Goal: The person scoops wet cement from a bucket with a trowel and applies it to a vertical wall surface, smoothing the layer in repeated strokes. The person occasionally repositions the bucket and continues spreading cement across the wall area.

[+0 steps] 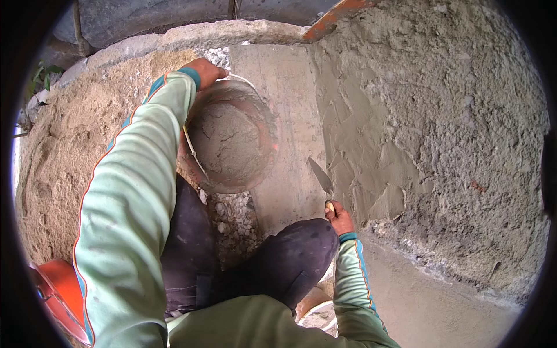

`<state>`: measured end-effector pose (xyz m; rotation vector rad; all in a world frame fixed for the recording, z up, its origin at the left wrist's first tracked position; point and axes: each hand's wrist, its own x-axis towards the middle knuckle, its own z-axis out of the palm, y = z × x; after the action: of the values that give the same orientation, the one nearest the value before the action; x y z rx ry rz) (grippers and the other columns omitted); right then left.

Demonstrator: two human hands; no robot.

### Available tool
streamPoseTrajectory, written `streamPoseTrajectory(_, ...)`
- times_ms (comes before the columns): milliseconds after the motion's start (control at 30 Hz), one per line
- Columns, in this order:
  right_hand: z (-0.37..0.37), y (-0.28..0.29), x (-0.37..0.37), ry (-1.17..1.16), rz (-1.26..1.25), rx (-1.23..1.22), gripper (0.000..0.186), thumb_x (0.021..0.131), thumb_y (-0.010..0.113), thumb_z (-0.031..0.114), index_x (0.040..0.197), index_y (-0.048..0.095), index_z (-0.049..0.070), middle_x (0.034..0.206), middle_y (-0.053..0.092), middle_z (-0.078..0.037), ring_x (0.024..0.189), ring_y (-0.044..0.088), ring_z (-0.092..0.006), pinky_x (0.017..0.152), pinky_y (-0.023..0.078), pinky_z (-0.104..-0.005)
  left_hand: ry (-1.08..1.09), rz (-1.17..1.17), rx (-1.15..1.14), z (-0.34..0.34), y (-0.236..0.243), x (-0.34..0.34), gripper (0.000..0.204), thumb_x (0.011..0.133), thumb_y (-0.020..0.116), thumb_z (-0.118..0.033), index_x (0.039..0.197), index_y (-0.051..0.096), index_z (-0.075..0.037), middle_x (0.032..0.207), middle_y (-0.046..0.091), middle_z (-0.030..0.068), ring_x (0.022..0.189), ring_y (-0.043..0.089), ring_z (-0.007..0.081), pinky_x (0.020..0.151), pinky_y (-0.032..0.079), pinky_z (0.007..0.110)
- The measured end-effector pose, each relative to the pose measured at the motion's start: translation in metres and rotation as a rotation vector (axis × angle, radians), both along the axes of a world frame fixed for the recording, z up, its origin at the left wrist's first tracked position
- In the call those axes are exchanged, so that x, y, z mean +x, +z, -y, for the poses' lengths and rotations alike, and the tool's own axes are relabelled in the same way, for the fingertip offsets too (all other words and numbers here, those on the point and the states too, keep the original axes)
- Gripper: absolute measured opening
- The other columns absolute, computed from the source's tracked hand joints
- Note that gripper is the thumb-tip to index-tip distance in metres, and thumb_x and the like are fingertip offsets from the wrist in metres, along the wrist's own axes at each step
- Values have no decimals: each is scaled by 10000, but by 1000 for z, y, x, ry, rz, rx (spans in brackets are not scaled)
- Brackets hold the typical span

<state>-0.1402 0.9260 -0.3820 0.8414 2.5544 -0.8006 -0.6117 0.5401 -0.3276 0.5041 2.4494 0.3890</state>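
Note:
My left hand [206, 73] reaches to the far rim of a round bucket [270, 130], its fingers closed around the pale bail handle [242, 80]. Wet grey mortar [225, 138] fills much of the bucket, which stands between my arm and a smooth concrete strip [284, 116]. In my right hand [341, 220] is a pointed trowel [321, 176], gripped by its light-coloured handle, blade pointing away from me. Right of the blade, freshly smeared mortar [357, 133] covers the lower part of a rough wall. The blade lies close to the edge of that smear.
Rough grey plaster [464, 133] rises on the right. Sandy soil [64, 174] slopes at the left, and broken stones [234, 217] lie below the bucket. An orange-red container [61, 290] sits at lower left; a pale-rimmed bucket [320, 316] is beside my knee. A low kerb [220, 35] runs behind.

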Motion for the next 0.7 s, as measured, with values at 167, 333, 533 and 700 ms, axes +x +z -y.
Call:
streamPoseTrajectory(167,-15,-44,22,-468,-113,-567,334,948,669,223,1235,609,64,801,646,-41,684,567,-70,625,485,-269,54,17,39,3,-3,0,657,961,517,-576,1220,671,8,1284,617,284,1242,563,429,1065,422,442)
streamPoseTrajectory(333,-6,-75,22,-381,-88,-400,343,914,701,199,1213,602,62,889,671,-97,763,644,-159,690,531,-321,69,8,30,1,-10,-2,652,966,512,-571,1224,671,6,1290,617,279,1246,565,424,1064,424,446)
streamPoseTrajectory(533,9,-112,-5,-366,-171,-123,382,889,710,180,1225,593,43,957,676,-150,864,677,-233,798,535,-387,56,3,22,6,-13,-3,644,950,540,-569,1236,671,-8,1292,621,270,1244,574,412,1059,430,446)
streamPoseTrajectory(700,-62,-130,-9,-391,-415,-25,356,915,652,75,1262,575,55,799,611,-38,502,502,-120,414,405,-308,3,-78,172,-17,-4,1,694,954,520,-564,1088,681,98,1145,646,338,1125,603,469,987,451,475)
